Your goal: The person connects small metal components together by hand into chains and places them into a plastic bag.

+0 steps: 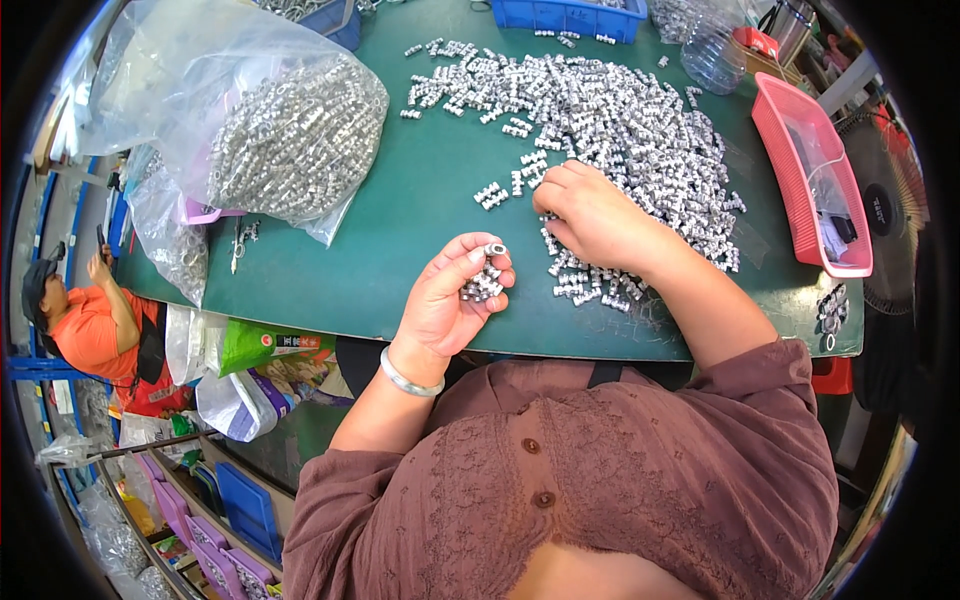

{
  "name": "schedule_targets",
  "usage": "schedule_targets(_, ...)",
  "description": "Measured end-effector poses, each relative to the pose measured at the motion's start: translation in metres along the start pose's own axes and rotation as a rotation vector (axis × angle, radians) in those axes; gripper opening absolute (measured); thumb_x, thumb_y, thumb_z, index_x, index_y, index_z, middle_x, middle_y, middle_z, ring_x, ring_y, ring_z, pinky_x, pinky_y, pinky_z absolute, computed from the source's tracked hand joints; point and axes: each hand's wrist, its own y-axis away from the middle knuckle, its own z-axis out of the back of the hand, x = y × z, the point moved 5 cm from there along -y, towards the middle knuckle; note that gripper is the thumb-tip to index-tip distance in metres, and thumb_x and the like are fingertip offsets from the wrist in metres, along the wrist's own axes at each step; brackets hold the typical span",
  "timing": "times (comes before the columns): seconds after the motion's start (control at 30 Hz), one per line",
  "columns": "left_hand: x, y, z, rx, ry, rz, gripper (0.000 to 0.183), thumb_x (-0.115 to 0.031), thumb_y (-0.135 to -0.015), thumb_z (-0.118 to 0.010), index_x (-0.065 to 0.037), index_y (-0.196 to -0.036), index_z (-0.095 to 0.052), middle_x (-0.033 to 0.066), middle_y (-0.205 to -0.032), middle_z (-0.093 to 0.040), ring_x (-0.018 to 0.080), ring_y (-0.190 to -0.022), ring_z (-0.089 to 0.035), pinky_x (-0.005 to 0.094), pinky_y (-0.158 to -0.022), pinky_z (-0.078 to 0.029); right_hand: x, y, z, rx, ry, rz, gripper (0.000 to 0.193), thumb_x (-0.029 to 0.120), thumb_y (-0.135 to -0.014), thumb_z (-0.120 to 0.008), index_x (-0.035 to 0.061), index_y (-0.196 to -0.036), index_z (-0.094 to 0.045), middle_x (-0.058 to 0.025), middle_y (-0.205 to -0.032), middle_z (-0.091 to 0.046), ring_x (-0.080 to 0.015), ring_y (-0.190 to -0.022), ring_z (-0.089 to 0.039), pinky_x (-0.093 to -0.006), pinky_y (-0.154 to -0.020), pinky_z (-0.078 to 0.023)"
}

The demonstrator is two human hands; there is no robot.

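Now left hand (452, 295) cups small bunch of metal pieces (483, 283), fingers curled round. Right hand (592, 215) nearer big pile of metal pieces (610, 120), fingers bent, picking there. Pile lies ahead on green bench (400, 220).

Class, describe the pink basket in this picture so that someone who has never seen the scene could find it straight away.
Start at the green table, whose middle is strewn with small silver metal parts. Go to its far right edge, past the right hand resting in that heap. There lies the pink basket, long and shallow with ribbed walls; it is the only pink tray on the tabletop, unlike the blue bin at the top.
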Motion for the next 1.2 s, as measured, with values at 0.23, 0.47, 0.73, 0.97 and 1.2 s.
schedule_targets(0.23, -0.002, 0.000, -0.001, -0.065, 0.092, 0.008, 0.017, -0.020, -0.089, -0.054, -0.006, -0.098, -0.056, 0.0090, -0.091, -0.060, 0.0193, -0.075, -0.058, 0.0262, -0.055, -0.046, 0.006, -0.002, 0.005, -0.101, -0.292, 0.027, 0.022, 0.011, -0.076, -0.063, 0.0021, -0.096, -0.057, -0.0133, -0.090, -0.056, -0.0318, -0.084, -0.057, -0.0389, -0.072, -0.046)
schedule_targets(0.47, 0.002, -0.006, -0.005, -0.183, -0.250, -0.013, 0.016, -0.020, -0.090, -0.056, -0.006, -0.098, -0.055, 0.0055, -0.084, -0.060, 0.0141, -0.069, -0.057, 0.0213, -0.050, -0.043, 0.021, -0.003, 0.004, -0.121, -0.463, 0.093, 0.023, 0.010, -0.074, -0.067, 0.0032, -0.095, -0.058, -0.0113, -0.087, -0.056, -0.0300, -0.080, -0.058, -0.0361, -0.067, -0.047)
schedule_targets(0.73, 0.003, -0.006, -0.004, -0.223, -0.207, -0.023, 0.011, -0.012, -0.089, -0.055, -0.006, -0.098, -0.054, 0.0049, -0.081, -0.059, 0.0132, -0.067, -0.055, 0.0208, -0.050, -0.042, 0.021, -0.004, 0.007, -0.082, -0.588, 0.062, 0.023, 0.008, -0.071, -0.071, 0.0019, -0.090, -0.059, -0.0058, -0.083, -0.056, -0.0180, -0.075, -0.056, -0.0292, -0.061, -0.045)
schedule_targets(0.97, -0.003, -0.003, 0.000, -0.218, -0.094, -0.071, 0.017, -0.006, -0.087, -0.051, -0.008, -0.103, -0.052, 0.0080, -0.085, -0.056, 0.0163, -0.071, -0.053, 0.0224, -0.050, -0.041, 0.011, -0.003, 0.002, -0.112, -0.630, 0.025, 0.026, 0.003, -0.070, -0.070, 0.0018, -0.093, -0.058, -0.0079, -0.082, -0.057, -0.0201, -0.073, -0.056, -0.0301, -0.063, -0.046)
schedule_targets(1.2, -0.001, -0.002, 0.001, -0.213, -0.015, -0.030, 0.019, -0.005, -0.085, -0.052, -0.009, -0.104, -0.051, 0.0086, -0.087, -0.055, 0.0164, -0.071, -0.051, 0.0203, -0.048, -0.039, 0.008, -0.001, -0.004, -0.079, -0.773, -0.104, 0.026, 0.002, -0.073, -0.069, 0.0002, -0.097, -0.058, -0.0072, -0.079, -0.060, -0.0135, -0.071, -0.057, -0.0272, -0.065, -0.047)
